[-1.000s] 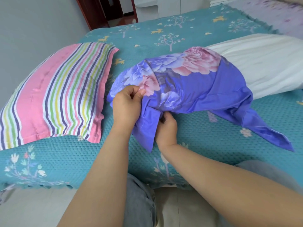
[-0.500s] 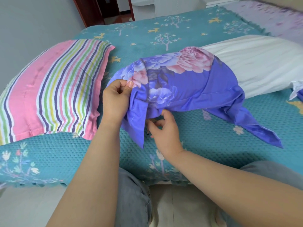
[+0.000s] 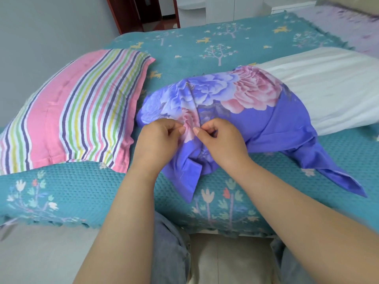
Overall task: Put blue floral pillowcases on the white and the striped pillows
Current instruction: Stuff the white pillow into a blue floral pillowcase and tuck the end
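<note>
A blue floral pillowcase [image 3: 242,103] covers the near end of the white pillow [image 3: 328,85], whose far end sticks out bare to the right. My left hand [image 3: 160,138] and my right hand [image 3: 221,138] sit side by side on the pillowcase's near end, each pinching a fold of its fabric with curled fingers. Loose blue flaps hang over the bed's edge below my hands and trail out to the right. The striped pillow [image 3: 73,113] lies uncovered on the left of the bed.
Both pillows rest on a teal patterned bedspread [image 3: 205,46]. A grey wall stands at the left and a dark red door frame [image 3: 123,13] at the back. My knees in grey trousers [image 3: 170,251] are against the bed's near edge.
My right hand rose from under the pillowcase's lower flap to its top, beside my left hand. Both hands now pinch the fabric close together. The lifted flap has dropped back.
</note>
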### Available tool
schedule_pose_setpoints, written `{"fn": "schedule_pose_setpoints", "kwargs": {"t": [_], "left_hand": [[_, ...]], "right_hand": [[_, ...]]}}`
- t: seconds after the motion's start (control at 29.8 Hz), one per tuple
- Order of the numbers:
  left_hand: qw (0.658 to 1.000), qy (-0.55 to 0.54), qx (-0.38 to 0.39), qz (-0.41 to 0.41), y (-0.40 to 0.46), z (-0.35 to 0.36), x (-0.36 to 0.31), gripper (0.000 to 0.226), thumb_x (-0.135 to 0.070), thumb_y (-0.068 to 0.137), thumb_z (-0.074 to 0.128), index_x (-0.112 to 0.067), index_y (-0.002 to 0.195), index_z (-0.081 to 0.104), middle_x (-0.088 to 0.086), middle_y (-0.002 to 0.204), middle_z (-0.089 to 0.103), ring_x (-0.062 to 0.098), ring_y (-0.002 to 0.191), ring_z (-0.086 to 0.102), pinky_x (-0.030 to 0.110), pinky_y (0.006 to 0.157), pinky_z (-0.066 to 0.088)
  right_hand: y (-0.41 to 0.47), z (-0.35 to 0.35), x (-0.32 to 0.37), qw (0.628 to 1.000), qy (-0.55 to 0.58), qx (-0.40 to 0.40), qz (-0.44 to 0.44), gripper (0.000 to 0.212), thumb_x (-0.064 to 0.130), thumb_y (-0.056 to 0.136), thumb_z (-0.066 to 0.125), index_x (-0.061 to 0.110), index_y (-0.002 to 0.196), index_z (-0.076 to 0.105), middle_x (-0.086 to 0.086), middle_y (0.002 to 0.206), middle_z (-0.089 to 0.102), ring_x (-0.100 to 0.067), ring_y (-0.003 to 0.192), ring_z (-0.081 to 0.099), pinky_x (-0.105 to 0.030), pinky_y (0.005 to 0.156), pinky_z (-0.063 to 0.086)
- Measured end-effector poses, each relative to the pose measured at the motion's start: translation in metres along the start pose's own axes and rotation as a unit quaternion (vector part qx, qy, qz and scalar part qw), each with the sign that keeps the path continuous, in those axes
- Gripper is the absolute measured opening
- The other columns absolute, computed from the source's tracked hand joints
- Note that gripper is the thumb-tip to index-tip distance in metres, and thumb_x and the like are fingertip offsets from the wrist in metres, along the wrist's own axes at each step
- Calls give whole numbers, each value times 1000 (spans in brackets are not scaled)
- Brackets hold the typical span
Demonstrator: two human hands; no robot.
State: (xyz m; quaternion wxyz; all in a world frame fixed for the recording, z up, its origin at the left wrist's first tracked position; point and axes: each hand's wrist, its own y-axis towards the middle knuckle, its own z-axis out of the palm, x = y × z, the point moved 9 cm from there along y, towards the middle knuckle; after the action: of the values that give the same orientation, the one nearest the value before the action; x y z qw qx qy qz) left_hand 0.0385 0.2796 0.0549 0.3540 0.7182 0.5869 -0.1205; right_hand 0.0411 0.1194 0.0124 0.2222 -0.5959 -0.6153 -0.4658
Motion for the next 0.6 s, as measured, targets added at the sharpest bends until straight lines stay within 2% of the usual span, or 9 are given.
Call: {"fn": "schedule_pose_setpoints", "kwargs": {"t": [0.1,0.2,0.23,0.3,0.4,0.47,0.54,0.6], "left_hand": [[999,44,-18,26,0,-1,-6,11,-25,87,63,-19,89,72,1,92,69,22,86,62,35,78,48],[997,53,-43,40,1,-6,-2,11,-28,86,65,-22,90,73,0,90,68,23,89,61,36,78,48],[997,48,-45,41,2,-7,0,11,-28,86,65,-22,90,73,0,90,67,23,89,60,37,78,48],[997,38,-44,51,1,-5,0,10,-27,86,65,-23,91,73,-1,89,66,22,88,60,38,77,49],[997,34,-46,43,5,-3,7,9,-25,86,64,-23,94,68,-4,95,62,18,83,60,37,76,50],[999,37,-27,8,9,1,16,25,-27,83,67,-27,108,63,-6,108,59,17,84,60,34,77,49],[999,47,15,-16,15,10,24,36,-29,82,68,-31,117,60,-7,114,58,15,82,58,30,79,47],[998,63,18,-12,21,13,21,20,-28,84,67,-28,104,68,-5,106,61,12,78,54,27,76,45]], "right_hand": [[7,4,0,999,9,38,25,29,32,87,63,27,63,48,11,60,53,-15,65,53,-38,70,49],[13,-2,-3,997,57,23,37,29,21,93,55,27,68,41,8,65,51,-20,70,52,-38,74,45],[15,-3,-7,995,81,14,49,29,18,94,53,26,69,40,4,68,52,-25,73,55,-41,77,48],[18,-5,-18,983,149,2,106,28,16,95,51,22,70,40,-8,76,53,-32,74,59,-52,82,51],[16,1,-32,963,192,38,185,25,12,96,48,17,73,39,-12,76,49,-23,63,56,-47,79,53],[14,5,-28,973,153,65,161,16,10,96,48,18,83,42,-3,73,50,-17,58,52,-40,71,52],[11,9,-16,988,93,86,91,12,10,96,45,20,103,45,-2,80,53,-18,62,50,-34,66,45],[7,15,-5,993,26,110,28,27,10,98,38,23,119,47,-1,93,54,-20,75,52,-34,74,44]]}}
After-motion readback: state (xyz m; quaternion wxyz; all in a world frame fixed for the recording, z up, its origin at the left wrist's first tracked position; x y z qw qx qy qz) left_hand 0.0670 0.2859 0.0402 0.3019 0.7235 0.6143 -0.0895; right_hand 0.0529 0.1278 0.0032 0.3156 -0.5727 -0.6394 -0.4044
